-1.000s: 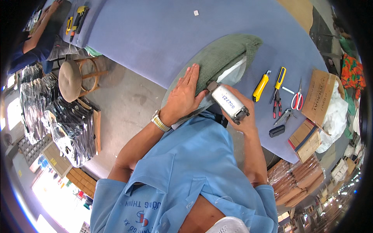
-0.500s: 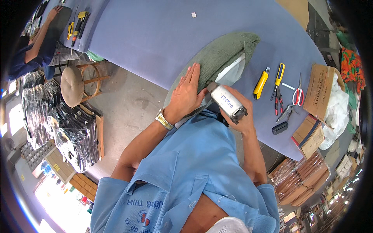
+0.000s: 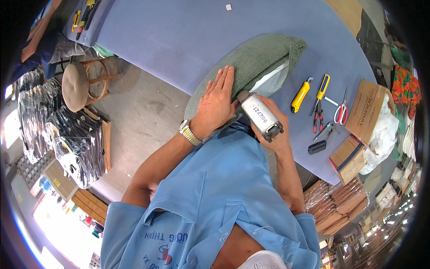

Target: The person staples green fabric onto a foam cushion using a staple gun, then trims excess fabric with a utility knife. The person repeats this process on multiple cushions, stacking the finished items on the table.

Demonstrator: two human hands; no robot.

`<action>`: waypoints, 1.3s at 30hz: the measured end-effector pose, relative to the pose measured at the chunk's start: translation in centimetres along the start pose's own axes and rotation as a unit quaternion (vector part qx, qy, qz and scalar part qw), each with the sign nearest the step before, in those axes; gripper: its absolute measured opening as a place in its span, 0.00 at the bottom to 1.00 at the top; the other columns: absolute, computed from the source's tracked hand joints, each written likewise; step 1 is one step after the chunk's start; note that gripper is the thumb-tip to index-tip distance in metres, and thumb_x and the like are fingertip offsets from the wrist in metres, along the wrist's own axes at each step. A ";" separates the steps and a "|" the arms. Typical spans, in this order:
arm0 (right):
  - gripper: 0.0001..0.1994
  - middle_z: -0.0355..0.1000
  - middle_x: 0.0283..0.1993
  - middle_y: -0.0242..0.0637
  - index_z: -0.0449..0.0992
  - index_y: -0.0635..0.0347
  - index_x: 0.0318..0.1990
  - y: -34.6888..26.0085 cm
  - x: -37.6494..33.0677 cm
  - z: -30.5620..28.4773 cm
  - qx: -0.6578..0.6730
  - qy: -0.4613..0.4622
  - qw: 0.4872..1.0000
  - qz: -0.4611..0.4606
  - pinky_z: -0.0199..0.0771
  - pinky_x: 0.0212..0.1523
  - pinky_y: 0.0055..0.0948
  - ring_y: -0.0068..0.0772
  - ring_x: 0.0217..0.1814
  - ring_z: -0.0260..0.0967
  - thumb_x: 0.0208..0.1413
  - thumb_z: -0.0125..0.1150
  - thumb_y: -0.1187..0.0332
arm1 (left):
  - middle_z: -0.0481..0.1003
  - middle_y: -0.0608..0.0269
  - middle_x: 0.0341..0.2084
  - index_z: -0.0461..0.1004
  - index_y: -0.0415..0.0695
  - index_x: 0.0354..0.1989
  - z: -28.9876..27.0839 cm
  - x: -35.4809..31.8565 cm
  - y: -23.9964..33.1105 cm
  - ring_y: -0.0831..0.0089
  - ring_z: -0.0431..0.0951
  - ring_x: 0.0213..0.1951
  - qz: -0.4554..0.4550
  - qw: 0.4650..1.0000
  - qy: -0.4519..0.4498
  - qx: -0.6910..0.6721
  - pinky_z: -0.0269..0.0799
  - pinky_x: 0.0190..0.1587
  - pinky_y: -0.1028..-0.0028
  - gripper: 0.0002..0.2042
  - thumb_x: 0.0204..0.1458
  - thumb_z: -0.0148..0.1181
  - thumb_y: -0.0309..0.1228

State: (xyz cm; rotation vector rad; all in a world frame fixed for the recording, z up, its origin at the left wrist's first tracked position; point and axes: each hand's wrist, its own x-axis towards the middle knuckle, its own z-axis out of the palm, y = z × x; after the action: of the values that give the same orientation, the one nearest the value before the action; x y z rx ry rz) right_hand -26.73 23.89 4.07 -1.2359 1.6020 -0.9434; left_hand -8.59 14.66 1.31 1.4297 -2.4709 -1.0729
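Observation:
A rounded piece covered in green fabric (image 3: 256,57) lies at the table's near edge, with white lining (image 3: 272,79) showing along its open side. My left hand (image 3: 217,101) rests on the fabric, fingers stretched out flat and close together; its thumb is near the tool's nose. My right hand (image 3: 278,127) grips a white and dark staple gun (image 3: 258,114), whose nose meets the fabric's near edge beside my left thumb. The gun's body hides most of my right fingers and the exact contact spot.
On the blue-grey table (image 3: 179,40), to the right, lie a yellow utility knife (image 3: 301,95), a yellow-handled screwdriver (image 3: 323,86), red-handled pliers (image 3: 318,117), scissors (image 3: 342,110) and a multi-tool (image 3: 326,131). A cardboard box (image 3: 365,110) stands beyond them. A round stool (image 3: 75,86) is at left.
The whole view has shifted slightly. My left hand stays flat on the green fabric and my right hand keeps the staple gun at its edge. The other person's hand at upper left has left view.

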 end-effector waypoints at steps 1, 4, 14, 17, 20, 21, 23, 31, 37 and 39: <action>0.30 0.80 0.52 0.47 0.76 0.62 0.59 0.6 -0.3 0.0 -0.003 0.005 1.000 -0.023 0.78 0.52 0.34 0.47 0.53 0.81 0.44 0.71 0.75 | 0.54 0.42 0.75 0.47 0.36 0.77 0.1 -0.1 0.0 0.49 0.54 0.76 0.002 1.000 0.003 -0.001 0.57 0.75 0.50 0.45 0.53 0.68 0.27; 0.31 0.80 0.53 0.47 0.76 0.62 0.61 1.3 -0.7 0.2 -0.022 0.029 0.995 -0.092 0.79 0.52 0.34 0.47 0.52 0.81 0.44 0.71 0.74 | 0.54 0.42 0.76 0.47 0.36 0.77 -0.3 0.0 0.0 0.49 0.54 0.77 0.000 1.000 0.000 -0.012 0.55 0.75 0.51 0.45 0.52 0.68 0.27; 0.36 0.78 0.58 0.49 0.74 0.61 0.63 0.9 -1.1 0.2 0.036 -0.040 0.998 -0.012 0.77 0.57 0.38 0.50 0.57 0.79 0.41 0.75 0.70 | 0.55 0.39 0.75 0.46 0.35 0.77 0.6 -0.2 -0.3 0.45 0.55 0.75 0.013 1.000 0.000 -0.008 0.58 0.73 0.50 0.46 0.51 0.68 0.25; 0.38 0.77 0.57 0.49 0.72 0.60 0.63 -0.2 -0.5 0.6 0.050 -0.041 0.998 -0.006 0.76 0.59 0.41 0.55 0.59 0.77 0.38 0.77 0.69 | 0.57 0.38 0.73 0.46 0.35 0.77 0.7 0.2 -1.1 0.41 0.57 0.74 0.049 0.998 0.033 -0.036 0.61 0.71 0.51 0.47 0.51 0.68 0.25; 0.37 0.77 0.56 0.49 0.73 0.61 0.63 -0.1 -0.3 0.8 0.038 -0.009 0.999 -0.028 0.76 0.59 0.42 0.57 0.58 0.76 0.39 0.76 0.69 | 0.59 0.35 0.72 0.47 0.37 0.78 -0.4 1.1 0.0 0.37 0.59 0.72 0.035 0.998 0.014 -0.045 0.64 0.69 0.51 0.46 0.51 0.68 0.24; 0.37 0.77 0.56 0.49 0.73 0.62 0.62 0.1 -0.5 0.8 0.032 0.007 0.999 -0.044 0.76 0.59 0.43 0.58 0.58 0.75 0.39 0.76 0.69 | 0.60 0.34 0.71 0.47 0.37 0.78 -0.7 1.2 0.4 0.36 0.60 0.72 0.034 0.999 0.007 -0.039 0.65 0.68 0.50 0.46 0.51 0.68 0.24; 0.36 0.77 0.56 0.49 0.74 0.63 0.61 0.3 -1.1 0.5 0.007 0.022 0.999 -0.040 0.76 0.59 0.43 0.57 0.59 0.75 0.40 0.76 0.68 | 0.61 0.33 0.70 0.48 0.37 0.77 -0.2 1.0 0.6 0.35 0.62 0.70 0.066 0.997 0.011 -0.033 0.66 0.67 0.49 0.46 0.50 0.67 0.24; 0.32 0.77 0.60 0.51 0.76 0.63 0.61 0.3 -5.2 -3.5 0.027 0.144 0.988 -0.057 0.73 0.65 0.40 0.51 0.62 0.76 0.42 0.74 0.73 | 0.63 0.31 0.68 0.52 0.35 0.76 2.4 2.8 5.3 0.39 0.68 0.67 0.201 0.979 0.018 -0.022 0.71 0.65 0.55 0.43 0.50 0.66 0.23; 0.30 0.80 0.54 0.49 0.76 0.63 0.60 4.9 -6.9 -5.5 0.010 0.147 0.989 -0.024 0.76 0.59 0.36 0.47 0.58 0.80 0.44 0.71 0.74 | 0.56 0.38 0.74 0.50 0.40 0.78 3.2 4.3 5.7 0.46 0.55 0.76 0.286 0.945 -0.108 -0.114 0.55 0.75 0.58 0.41 0.58 0.65 0.31; 0.30 0.80 0.53 0.49 0.76 0.62 0.60 5.5 -7.5 -5.1 0.020 0.164 0.986 -0.013 0.77 0.57 0.35 0.47 0.56 0.80 0.45 0.71 0.73 | 0.52 0.43 0.77 0.49 0.41 0.79 1.5 4.9 4.0 0.50 0.49 0.78 0.134 0.921 -0.209 -0.299 0.48 0.77 0.59 0.37 0.65 0.57 0.39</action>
State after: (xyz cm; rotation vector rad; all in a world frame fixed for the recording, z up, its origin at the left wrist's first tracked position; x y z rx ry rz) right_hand -32.34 32.62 2.08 -1.1184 1.8132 -1.2397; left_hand -14.81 12.78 1.35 0.7141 -2.1573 -1.9916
